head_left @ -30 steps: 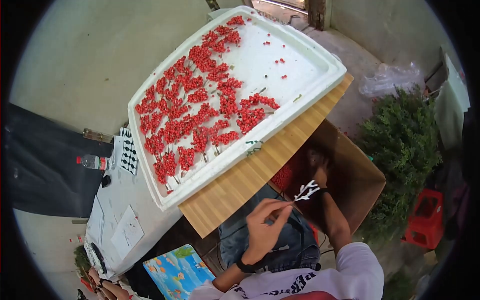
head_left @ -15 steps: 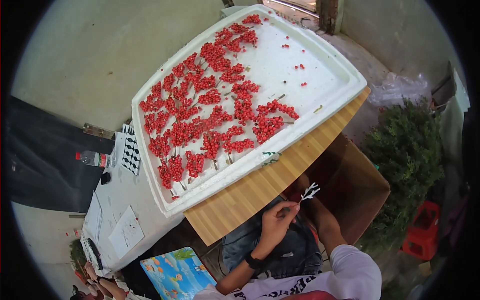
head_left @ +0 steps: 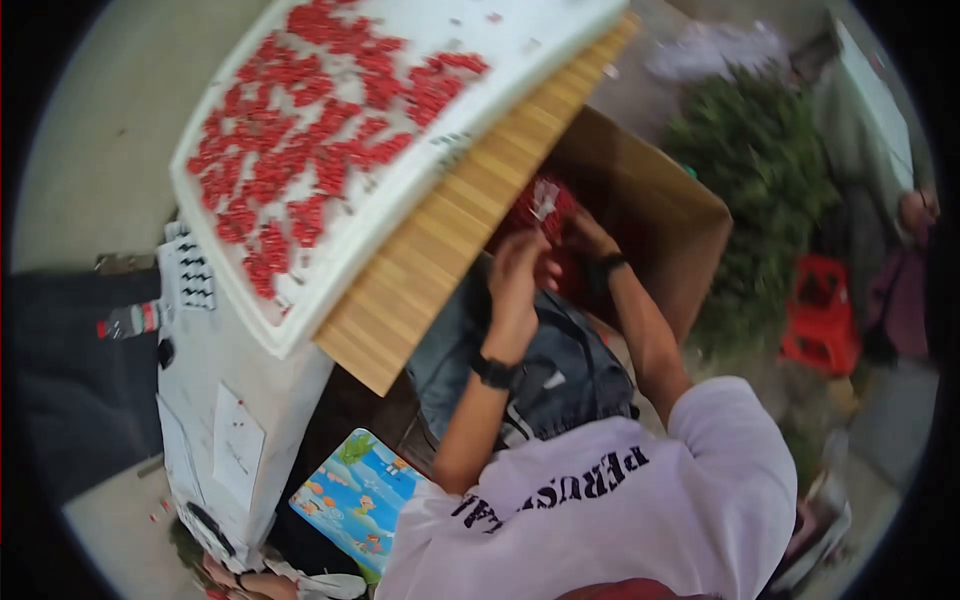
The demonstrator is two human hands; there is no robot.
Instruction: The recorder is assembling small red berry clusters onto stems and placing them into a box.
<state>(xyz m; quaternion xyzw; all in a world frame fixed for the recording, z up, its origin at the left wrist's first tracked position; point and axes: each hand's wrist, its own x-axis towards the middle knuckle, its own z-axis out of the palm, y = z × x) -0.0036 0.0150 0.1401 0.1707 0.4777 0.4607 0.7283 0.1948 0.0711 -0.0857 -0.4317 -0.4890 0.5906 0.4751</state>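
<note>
My left hand (head_left: 515,290) is raised over my lap, its fingers closed round the lower end of a small white branched stem (head_left: 545,198). Behind the stem, a mass of red berries (head_left: 568,208) lies in the open cardboard box (head_left: 690,225). My right hand (head_left: 588,237) reaches in beside those berries, at their near right side. Its fingers are blurred and partly hidden, so whether they grip anything does not show.
A white foam tray (head_left: 560,30) with red berry sprigs (head_left: 335,160) rests on a wood-patterned board (head_left: 430,285). Green foliage (head_left: 750,170) and a red stool (head_left: 822,315) stand right. Left are a plastic bottle (head_left: 130,321) and a colourful cartoon board (head_left: 355,495). Another person's arm (head_left: 265,583) shows lower left.
The view has swung, so tray and board sit farther up and left. My left hand has moved up towards the box with the white stem. My right hand now shows beside the berries.
</note>
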